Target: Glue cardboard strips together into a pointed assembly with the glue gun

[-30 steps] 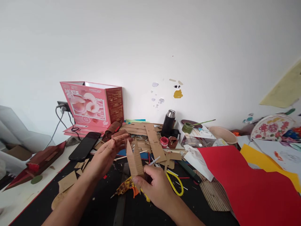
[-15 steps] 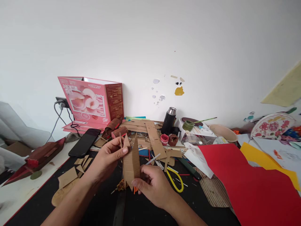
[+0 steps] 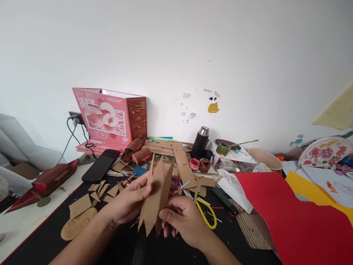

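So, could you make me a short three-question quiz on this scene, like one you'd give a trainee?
1. True or false: the left hand and the right hand both touch the pointed cardboard.
2. Which lies nearest the pink box?
A. the red sheet
B. the phone
C. the bowl
3. Fill in: the flask has a black body and a ____ top.

Key:
1. True
2. B
3. silver
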Demonstrator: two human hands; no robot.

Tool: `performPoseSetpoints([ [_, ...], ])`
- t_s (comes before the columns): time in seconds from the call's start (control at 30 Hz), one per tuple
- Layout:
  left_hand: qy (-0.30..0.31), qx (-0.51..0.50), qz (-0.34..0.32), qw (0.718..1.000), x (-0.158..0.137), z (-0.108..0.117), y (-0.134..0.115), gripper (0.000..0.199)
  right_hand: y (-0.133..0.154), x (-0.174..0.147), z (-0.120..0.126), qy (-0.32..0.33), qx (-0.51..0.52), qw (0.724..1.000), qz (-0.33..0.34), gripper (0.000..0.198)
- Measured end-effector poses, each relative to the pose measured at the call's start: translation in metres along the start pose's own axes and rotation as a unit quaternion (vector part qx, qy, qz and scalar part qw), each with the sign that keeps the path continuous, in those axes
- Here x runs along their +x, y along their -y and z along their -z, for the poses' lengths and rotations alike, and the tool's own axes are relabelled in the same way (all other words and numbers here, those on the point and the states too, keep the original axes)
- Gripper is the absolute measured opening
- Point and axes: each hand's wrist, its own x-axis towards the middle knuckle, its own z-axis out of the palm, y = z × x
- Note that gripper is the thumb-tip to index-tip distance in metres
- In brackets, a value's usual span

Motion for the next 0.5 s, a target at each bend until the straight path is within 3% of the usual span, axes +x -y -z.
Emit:
performPoseSetpoints([
  [0.13, 0.068, -0.001, 0.032, 0.997, -0.005, 0.005, -0.001, 0.06, 0.004, -0.002, 0.0, 0.013, -0.006, 1.0, -0.006, 0.063],
  [0.3, 0.07, 0.027, 0.019, 0.997, -0.002, 0.008, -0.001, 0.055, 0.003, 0.001, -0.002, 0.02, 0.005, 0.999, -0.028, 0.067],
  [0.4, -0.007, 0.085, -0.03, 0.996, 0.0, 0.01, -0.006, 0.059, 0.004, 0.004, 0.0, -0.021, 0.009, 1.0, -0.021, 0.069],
  [0.5, -0.164, 0.185, -0.121, 0.961, -0.001, 0.017, -0.012, 0.06, 0.006, 0.008, 0.005, -0.094, 0.018, 0.995, 0.003, 0.073],
])
